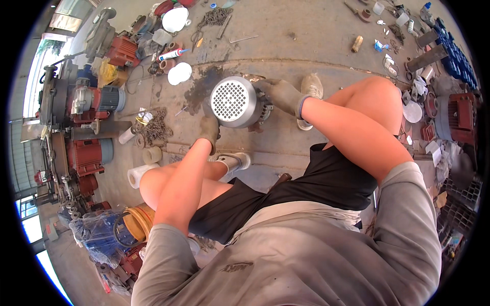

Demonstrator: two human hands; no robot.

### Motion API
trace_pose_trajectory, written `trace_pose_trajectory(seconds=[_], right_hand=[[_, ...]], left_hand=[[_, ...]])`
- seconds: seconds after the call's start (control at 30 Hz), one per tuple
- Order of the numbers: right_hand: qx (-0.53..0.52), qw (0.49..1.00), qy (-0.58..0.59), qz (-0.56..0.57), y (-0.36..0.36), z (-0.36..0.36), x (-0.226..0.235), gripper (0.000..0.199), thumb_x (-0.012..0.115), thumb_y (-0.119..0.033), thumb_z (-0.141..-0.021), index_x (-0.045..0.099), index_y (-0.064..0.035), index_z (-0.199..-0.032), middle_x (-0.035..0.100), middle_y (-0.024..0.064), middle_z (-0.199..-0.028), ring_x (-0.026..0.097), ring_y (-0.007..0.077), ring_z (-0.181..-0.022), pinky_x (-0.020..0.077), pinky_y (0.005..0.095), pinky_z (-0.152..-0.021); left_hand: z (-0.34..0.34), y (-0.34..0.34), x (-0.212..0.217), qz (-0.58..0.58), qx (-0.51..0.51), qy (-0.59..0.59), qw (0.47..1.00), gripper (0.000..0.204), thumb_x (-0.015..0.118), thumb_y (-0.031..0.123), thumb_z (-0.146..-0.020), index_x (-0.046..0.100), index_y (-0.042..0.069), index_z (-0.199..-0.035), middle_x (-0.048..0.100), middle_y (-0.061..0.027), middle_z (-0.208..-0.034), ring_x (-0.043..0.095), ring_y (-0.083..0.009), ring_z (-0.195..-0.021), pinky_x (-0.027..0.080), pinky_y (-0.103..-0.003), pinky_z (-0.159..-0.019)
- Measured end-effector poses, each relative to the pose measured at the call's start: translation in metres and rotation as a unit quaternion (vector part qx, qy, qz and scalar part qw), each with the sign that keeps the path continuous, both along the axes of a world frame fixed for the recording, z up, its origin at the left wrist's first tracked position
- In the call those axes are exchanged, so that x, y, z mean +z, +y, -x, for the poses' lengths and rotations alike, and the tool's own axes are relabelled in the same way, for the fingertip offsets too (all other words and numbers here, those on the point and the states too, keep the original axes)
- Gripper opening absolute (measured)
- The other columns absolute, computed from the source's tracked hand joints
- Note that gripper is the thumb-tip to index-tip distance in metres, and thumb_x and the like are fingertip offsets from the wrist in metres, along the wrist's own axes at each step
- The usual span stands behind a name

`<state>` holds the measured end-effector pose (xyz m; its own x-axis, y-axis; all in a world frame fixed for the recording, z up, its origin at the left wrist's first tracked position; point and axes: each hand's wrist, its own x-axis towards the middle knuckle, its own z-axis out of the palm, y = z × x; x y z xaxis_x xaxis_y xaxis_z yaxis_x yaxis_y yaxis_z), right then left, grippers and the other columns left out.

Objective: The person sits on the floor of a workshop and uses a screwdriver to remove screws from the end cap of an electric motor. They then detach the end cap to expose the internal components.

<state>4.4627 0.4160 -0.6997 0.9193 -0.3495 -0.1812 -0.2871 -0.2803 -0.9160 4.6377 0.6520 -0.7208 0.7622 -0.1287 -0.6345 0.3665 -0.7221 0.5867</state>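
An electric motor (244,118) with a round silver fan cover, its end perforated with small holes, is between my feet, the cover facing up toward me. My left hand (208,130), in a dirty grey-brown work glove, grips the motor's near left side; its fingertips are partly hidden. On the far right side my right hand (284,97), gloved likewise, holds the motor's edge with its fingers curled against it. A rough, darker part of the motor shows below the right hand. Beside the motor, the floor has a dark wet-looking stain (204,84).
At left stand several red and grey motors (84,155) and pumps. A sealant tube (171,55), white discs (179,74) and a chain heap (155,127) lie nearer. A paper roll (140,175) is by my left knee. Motor parts (454,117) and blue items (457,61) crowd the right.
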Motion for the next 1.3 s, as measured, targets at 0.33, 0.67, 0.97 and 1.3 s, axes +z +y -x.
trace_pose_trajectory(seconds=[0.33,0.67,0.97,1.3], right_hand=[[-0.072,0.982,0.044,-0.168,0.012,0.01,-0.023,0.057,0.055,-0.047,-0.11,0.073,0.0055,-0.123,0.079,0.0245,-0.105,0.078,0.0335,-0.097,0.0594,0.0435,-0.085],[0.171,0.944,0.159,0.232,-0.012,-0.001,0.045,0.044,0.069,-0.043,-0.102,0.081,-0.005,-0.119,0.082,0.0156,-0.102,0.077,0.0277,-0.097,0.0587,0.0449,-0.095],[0.104,0.896,0.266,0.34,-0.199,-0.148,0.174,0.071,0.082,-0.047,-0.093,0.065,0.0,-0.143,0.077,0.0227,-0.119,0.076,0.0256,-0.089,0.0608,0.0413,-0.084],[-0.011,0.935,0.098,0.342,-0.353,-0.438,-0.131,0.09,0.082,-0.039,-0.092,0.042,-0.0109,-0.167,0.054,0.0306,-0.156,0.057,0.045,-0.14,0.049,0.0509,-0.117]], left_hand=[[-0.027,0.007,-0.017,0.065,-0.2,-0.187,0.96,0.075,0.062,0.071,-0.101,0.079,0.001,-0.123,0.075,-0.0127,-0.084,0.07,-0.0218,-0.074,0.053,-0.037,-0.067],[-0.025,-0.003,0.041,-0.024,-0.245,-0.304,0.92,0.064,0.066,0.059,-0.104,0.08,-0.001,-0.119,0.08,-0.0232,-0.096,0.079,-0.0275,-0.091,0.059,-0.04,-0.08],[-0.032,-0.022,0.125,0.452,0.141,0.138,0.87,0.026,0.066,0.02,-0.104,0.072,-0.003,-0.116,0.074,-0.0081,-0.109,0.073,-0.0208,-0.092,0.06,-0.035,-0.078],[-0.11,-0.054,0.118,0.251,0.153,0.184,0.938,0.021,0.056,-0.001,-0.109,0.07,-0.01,-0.123,0.078,-0.018,-0.111,0.075,-0.0226,-0.09,0.061,-0.033,-0.076]])
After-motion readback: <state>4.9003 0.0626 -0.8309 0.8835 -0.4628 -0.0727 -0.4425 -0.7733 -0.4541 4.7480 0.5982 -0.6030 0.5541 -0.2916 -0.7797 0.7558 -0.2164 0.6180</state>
